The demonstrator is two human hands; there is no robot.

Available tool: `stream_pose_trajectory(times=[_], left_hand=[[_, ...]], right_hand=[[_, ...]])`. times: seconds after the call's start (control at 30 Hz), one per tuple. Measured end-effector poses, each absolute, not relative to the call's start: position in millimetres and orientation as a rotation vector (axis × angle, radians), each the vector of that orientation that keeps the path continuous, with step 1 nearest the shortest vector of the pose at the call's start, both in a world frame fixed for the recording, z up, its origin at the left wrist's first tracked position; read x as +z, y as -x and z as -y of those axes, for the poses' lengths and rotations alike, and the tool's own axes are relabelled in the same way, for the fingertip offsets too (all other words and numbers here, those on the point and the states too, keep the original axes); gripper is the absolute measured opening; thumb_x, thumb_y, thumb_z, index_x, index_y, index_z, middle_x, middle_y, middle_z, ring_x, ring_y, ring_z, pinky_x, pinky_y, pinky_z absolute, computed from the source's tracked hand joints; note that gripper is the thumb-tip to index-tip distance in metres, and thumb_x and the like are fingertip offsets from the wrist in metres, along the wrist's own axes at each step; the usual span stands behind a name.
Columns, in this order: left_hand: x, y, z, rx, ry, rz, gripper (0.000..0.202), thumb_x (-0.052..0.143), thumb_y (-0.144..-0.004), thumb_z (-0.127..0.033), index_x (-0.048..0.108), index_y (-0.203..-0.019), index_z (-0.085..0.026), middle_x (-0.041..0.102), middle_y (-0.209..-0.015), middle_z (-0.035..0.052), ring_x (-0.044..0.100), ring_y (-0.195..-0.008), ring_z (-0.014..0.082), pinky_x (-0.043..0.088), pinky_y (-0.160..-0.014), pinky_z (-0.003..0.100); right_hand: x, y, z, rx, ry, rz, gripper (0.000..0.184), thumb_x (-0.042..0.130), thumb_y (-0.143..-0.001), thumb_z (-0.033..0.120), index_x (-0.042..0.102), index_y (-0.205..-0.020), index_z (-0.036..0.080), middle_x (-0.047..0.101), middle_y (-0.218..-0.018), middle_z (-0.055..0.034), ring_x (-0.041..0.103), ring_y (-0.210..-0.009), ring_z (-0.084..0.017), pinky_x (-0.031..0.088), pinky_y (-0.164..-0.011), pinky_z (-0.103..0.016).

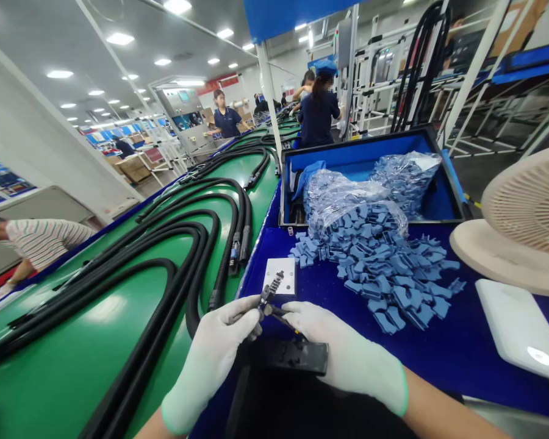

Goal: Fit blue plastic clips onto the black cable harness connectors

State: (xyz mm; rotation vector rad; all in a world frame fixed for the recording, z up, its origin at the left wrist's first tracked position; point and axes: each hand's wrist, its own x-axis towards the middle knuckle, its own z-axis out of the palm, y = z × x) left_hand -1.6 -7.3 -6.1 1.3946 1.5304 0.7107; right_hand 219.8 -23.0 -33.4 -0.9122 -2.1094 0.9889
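Both hands wear white gloves with pale green cuffs and meet over the near edge of the blue worktop. My left hand (224, 341) pinches a small black part with a ribbed, spring-like end (274, 284) that points up and away. My right hand (338, 344) is closed beside it, around a thin dark piece with a yellow mark (295, 330); its kind is unclear. Below the fingers is a flat black block (304, 356), partly hidden by the right hand. A white block with small holes (286, 266) lies just beyond the spring-like end.
Blue plastic pieces (388, 268) spill from a clear bag before a blue bin (443, 183). Right are a fan (531, 213) and a white case (521, 329). A loose spring (290, 231) lies by the bin. Black hoses (196, 238) cover the green conveyor (105, 305); several people work beyond.
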Motion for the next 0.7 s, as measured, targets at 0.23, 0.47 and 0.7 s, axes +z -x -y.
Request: stream_pose_trajectory(times=[0.23, 0.47, 0.7], left_hand=[[-15, 3, 6, 0.694, -1.512, -1.552, 0.046, 0.069, -0.089, -0.047, 0.074, -0.127, -0.021, 0.080, -0.092, 0.0041, 0.072, -0.084, 0.0228, 0.055, -0.073, 0.028], [-22, -5, 6, 0.711, -1.737, -1.570, 0.033, 0.068, -0.091, -0.044, 0.079, -0.117, -0.027, 0.077, -0.118, -0.0005, 0.071, -0.105, 0.0235, 0.055, -0.085, 0.026], [-12, -7, -12, 0.620, -1.725, -1.519, 0.038, 0.062, -0.093, -0.046, 0.077, -0.121, -0.025, 0.077, -0.119, 0.0042, 0.070, -0.113, 0.0280, 0.053, -0.102, 0.034]], right_hand=[[-50, -224, 23, 0.881, 0.972, 2.121, 0.040, 0.067, -0.086, 0.023, 0.066, -0.125, 0.030, 0.069, -0.124, -0.0084, 0.065, -0.110, -0.030, 0.053, -0.100, -0.043], [-64, -227, 25, 0.807, 1.054, 2.148, 0.038, 0.067, -0.087, 0.027, 0.063, -0.124, 0.028, 0.066, -0.125, -0.0111, 0.062, -0.111, -0.032, 0.051, -0.100, -0.047], [-70, -228, 18, 0.775, 1.251, 2.258, 0.014, 0.064, -0.080, 0.017, 0.059, -0.094, 0.018, 0.064, -0.102, -0.0100, 0.059, -0.087, -0.025, 0.051, -0.079, -0.037]])
